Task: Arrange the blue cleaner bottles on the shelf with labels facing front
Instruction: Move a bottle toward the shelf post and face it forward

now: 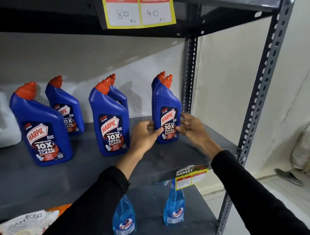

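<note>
Several blue cleaner bottles with red caps stand on the grey shelf (78,167). The rightmost front bottle (166,100) stands upright with its label facing me, and another bottle (157,80) is right behind it. My left hand (144,136) holds its lower left side and my right hand (190,127) holds its right side. To the left stand the middle front bottle (109,122) with one (118,95) behind it, the far-left front bottle (41,131) and one further back (65,107); their visible labels face front.
A white plastic jug (3,122) sits at the shelf's far left. Perforated steel uprights (262,82) frame the right side. Two light-blue spray bottles (174,207) stand on the shelf below. Yellow price tags (138,11) hang from the shelf edges.
</note>
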A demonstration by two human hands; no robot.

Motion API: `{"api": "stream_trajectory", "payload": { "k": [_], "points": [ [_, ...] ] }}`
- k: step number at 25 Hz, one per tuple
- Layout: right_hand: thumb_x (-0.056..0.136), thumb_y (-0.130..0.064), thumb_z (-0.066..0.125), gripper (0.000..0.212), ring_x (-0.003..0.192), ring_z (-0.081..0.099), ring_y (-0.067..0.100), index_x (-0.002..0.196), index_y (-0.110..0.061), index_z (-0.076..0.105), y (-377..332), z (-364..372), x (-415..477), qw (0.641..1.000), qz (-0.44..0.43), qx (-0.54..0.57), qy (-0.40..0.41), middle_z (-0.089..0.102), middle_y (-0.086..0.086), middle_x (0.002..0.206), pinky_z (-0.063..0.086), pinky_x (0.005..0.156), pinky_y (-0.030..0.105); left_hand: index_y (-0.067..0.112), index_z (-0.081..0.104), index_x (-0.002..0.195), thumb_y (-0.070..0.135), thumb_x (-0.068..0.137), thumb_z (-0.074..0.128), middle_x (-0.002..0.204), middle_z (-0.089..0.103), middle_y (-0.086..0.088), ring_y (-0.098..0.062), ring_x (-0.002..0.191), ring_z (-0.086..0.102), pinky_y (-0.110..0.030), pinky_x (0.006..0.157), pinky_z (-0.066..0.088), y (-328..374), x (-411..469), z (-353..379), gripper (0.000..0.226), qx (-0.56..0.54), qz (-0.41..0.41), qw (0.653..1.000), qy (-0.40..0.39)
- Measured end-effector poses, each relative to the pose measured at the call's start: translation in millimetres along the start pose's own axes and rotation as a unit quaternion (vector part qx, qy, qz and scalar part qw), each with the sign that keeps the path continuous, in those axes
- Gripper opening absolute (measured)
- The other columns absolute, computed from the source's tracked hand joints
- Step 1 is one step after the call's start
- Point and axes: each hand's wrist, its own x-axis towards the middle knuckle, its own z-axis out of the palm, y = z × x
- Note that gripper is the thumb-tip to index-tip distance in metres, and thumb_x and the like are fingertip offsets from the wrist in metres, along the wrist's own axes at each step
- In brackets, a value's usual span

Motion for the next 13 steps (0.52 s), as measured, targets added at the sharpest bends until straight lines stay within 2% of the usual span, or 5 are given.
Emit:
{"api": "stream_trajectory", "payload": {
  "k": [3,6,8,11,13],
  "points": [
    [0.090,-0.007,0.063,0.054,0.100,0.065,0.006,0.141,-0.017,0.047,8,0,-1,0.999,-0.001,-0.048,-0.024,0.070,0.000,0.112,0.053,0.095,0.042,0.013,0.071,0.111,0.023,0.079,0.080,0.100,0.077,-0.002,-0.007,0.084,0.072,-0.025,0.075,0.059,0,-2,5,0.035,0.006,-0.012,1.000,-0.001],
    [0.091,-0.010,0.062,0.053,0.104,0.065,0.011,0.141,-0.020,0.047,11,0,0,0.998,0.008,-0.048,-0.026,0.071,0.001,0.114,0.055,0.091,0.037,0.010,0.070,0.114,0.017,0.077,0.081,0.104,0.078,-0.005,-0.010,0.086,0.073,-0.032,0.083,0.061,0,-5,9,0.039,-0.002,-0.020,1.000,0.001],
    [0.091,-0.011,0.062,0.055,0.104,0.062,0.010,0.142,-0.021,0.045,11,-3,-1,0.998,0.019,-0.049,-0.017,0.070,0.000,0.114,0.054,0.082,0.026,0.010,0.070,0.115,0.017,0.077,0.081,0.105,0.078,-0.005,-0.010,0.086,0.074,-0.033,0.084,0.061,2,-8,11,0.040,-0.009,-0.026,1.000,-0.001],
    [0.092,-0.014,0.062,0.055,0.109,0.060,0.012,0.144,-0.022,0.044,11,-9,-8,0.997,0.031,-0.064,0.000,0.069,0.002,0.120,0.052,0.089,0.034,0.008,0.070,0.116,0.018,0.077,0.082,0.106,0.077,-0.006,-0.012,0.088,0.074,-0.035,0.085,0.061,6,-14,14,0.042,-0.017,-0.019,1.000,-0.010],
    [0.091,-0.015,0.062,0.056,0.106,0.057,0.009,0.143,-0.022,0.044,10,-13,-13,0.996,0.031,-0.081,0.004,0.069,-0.001,0.116,0.051,0.093,0.038,0.006,0.068,0.118,0.017,0.077,0.081,0.108,0.077,-0.009,-0.015,0.091,0.074,-0.037,0.086,0.061,9,-18,16,0.044,-0.025,-0.016,0.999,-0.017]
  ]
}}
